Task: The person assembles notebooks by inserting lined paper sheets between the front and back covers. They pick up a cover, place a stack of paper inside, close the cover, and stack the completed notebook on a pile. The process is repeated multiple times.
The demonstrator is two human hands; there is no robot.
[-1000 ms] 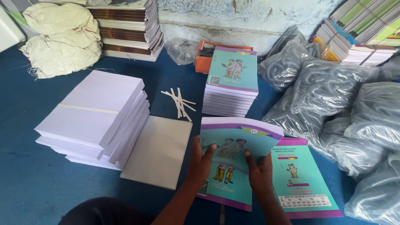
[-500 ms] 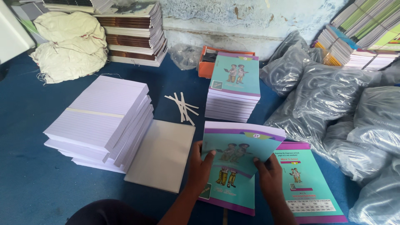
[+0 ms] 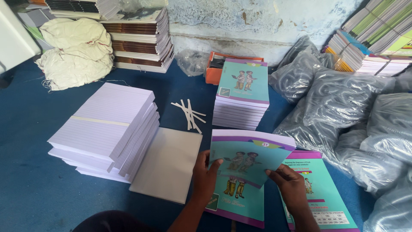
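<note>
While both hands' grip (image 3: pixel 206 174) (image 3: pixel 292 184) pinches folded cover (image 3: pixel 246 161) edges, grey board (image 3: pixel 167 163) lies just left.

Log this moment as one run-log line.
left hand: holds teal cover sheet | right hand: holds same sheet | under: notebook | left: ruled paper stack

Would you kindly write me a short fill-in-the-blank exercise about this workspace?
1. Both hands hold a teal ___ cover.
2. The tall stack of lined white sheets lies on the ___ floor covering.
3. The left hand grips the cover's ___ edge.

Missing words: notebook; blue; left
</note>
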